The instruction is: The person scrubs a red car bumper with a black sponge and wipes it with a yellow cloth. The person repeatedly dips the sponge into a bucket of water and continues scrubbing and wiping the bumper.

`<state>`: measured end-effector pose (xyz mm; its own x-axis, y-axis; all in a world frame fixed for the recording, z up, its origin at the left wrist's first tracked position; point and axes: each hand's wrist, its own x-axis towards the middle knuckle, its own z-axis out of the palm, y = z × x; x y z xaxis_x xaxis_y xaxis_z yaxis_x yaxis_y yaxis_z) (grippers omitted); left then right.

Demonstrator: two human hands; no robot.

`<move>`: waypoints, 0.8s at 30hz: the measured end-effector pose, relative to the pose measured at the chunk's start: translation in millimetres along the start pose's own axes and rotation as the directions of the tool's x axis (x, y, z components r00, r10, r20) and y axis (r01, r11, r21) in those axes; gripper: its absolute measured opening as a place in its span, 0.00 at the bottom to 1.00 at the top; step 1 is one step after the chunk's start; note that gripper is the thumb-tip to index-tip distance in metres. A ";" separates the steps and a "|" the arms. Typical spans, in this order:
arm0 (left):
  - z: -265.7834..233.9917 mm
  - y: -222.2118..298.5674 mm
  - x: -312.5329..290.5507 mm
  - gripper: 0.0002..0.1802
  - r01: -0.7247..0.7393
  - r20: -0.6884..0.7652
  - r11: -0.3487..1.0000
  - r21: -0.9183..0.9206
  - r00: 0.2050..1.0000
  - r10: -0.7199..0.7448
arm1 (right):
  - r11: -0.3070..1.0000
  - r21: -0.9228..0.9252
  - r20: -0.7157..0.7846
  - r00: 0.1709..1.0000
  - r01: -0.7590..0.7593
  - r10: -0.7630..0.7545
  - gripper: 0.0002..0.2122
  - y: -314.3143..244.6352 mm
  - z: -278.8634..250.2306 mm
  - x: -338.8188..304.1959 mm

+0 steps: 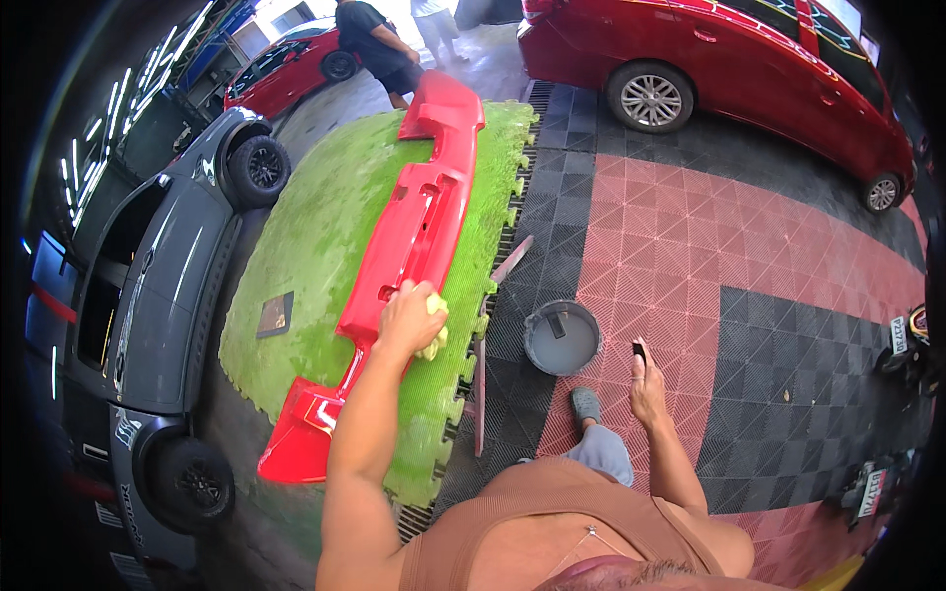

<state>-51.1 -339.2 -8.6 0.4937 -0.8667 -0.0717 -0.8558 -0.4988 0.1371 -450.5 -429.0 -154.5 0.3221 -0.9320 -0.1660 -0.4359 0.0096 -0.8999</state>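
A glossy red car bumper [389, 236] lies lengthwise on a green foam mat [305, 197]. My left hand [406, 317] is closed around a crumpled yellow-green cloth [434, 330], close against the bumper's near part. Out to the right, away from the bumper, my right hand [646, 392] grips a small dark flat piece [640, 350] between its fingers; its exact kind is too small to make out. Between my hands and a little farther off, a dark bucket [562, 338] of greyish liquid stands on the floor. A dark block [559, 325] shows inside it.
A dark square pad [276, 315] rests on the mat's left side. A grey pickup [163, 286] is parked at left; red cars [729, 59] stand farther away. A person in dark clothes [379, 44] is beyond the bumper. Black and red tiles [670, 227] cover the floor.
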 end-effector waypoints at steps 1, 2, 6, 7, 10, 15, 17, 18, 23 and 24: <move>-7.6 -7.4 -21.3 0.22 0.016 0.020 0.999 0.029 1.000 -0.016 | 0.997 0.013 -0.004 0.997 0.076 -0.076 0.25 -1.7 7.5 2.0; -16.0 -14.6 -44.5 0.22 0.036 0.040 0.998 0.059 0.998 -0.038 | 0.994 0.012 0.009 0.994 0.108 -0.108 0.25 -5.6 12.5 2.7; -23.3 -35.0 -115.7 0.22 -0.036 0.237 0.998 0.050 0.971 0.023 | 0.989 -0.032 0.029 0.989 0.143 -0.142 0.25 -10.5 21.2 -6.7; -25.8 -41.0 -129.7 0.22 -0.031 0.229 0.998 -0.051 0.973 0.042 | 0.991 -0.037 0.034 0.992 0.125 -0.124 0.25 -11.1 20.0 -9.9; -37.0 -105.3 -218.7 0.23 -0.034 -0.068 0.904 -0.426 0.998 0.006 | 0.993 -0.032 0.080 0.990 0.115 -0.112 0.26 -12.9 43.0 -22.8; -32.5 -181.8 -339.7 0.23 0.088 -0.560 0.760 -0.644 0.622 -0.547 | 0.994 -0.080 0.029 0.997 0.070 -0.068 0.27 -8.1 68.5 -34.9; -14.7 -193.2 -364.4 0.26 0.085 -0.576 0.658 -0.748 0.409 -0.708 | 0.990 -0.128 0.122 0.991 0.066 -0.050 0.28 -16.7 72.7 -27.4; -6.8 -197.7 -368.3 0.28 0.160 -0.604 0.687 -0.709 0.365 -0.709 | 0.987 -0.153 0.169 0.985 0.053 -0.027 0.28 -20.7 73.7 -26.4; 9.0 -193.7 -364.8 0.34 0.439 -0.509 0.547 -0.713 0.213 -0.834 | 0.980 -0.124 0.166 0.977 0.158 -0.137 0.20 -37.8 85.3 -28.3; 5.6 -188.2 -360.2 0.35 0.502 -0.477 0.497 -0.707 0.180 -0.860 | 0.978 -0.131 0.177 0.974 0.163 -0.139 0.20 -38.5 87.1 -29.2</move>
<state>-68.7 66.8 -14.1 0.8990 0.2762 0.3400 -0.0679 -0.6789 0.7311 -369.9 -370.6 -150.2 0.5231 -0.8454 -0.1077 -0.4834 -0.1903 -0.8545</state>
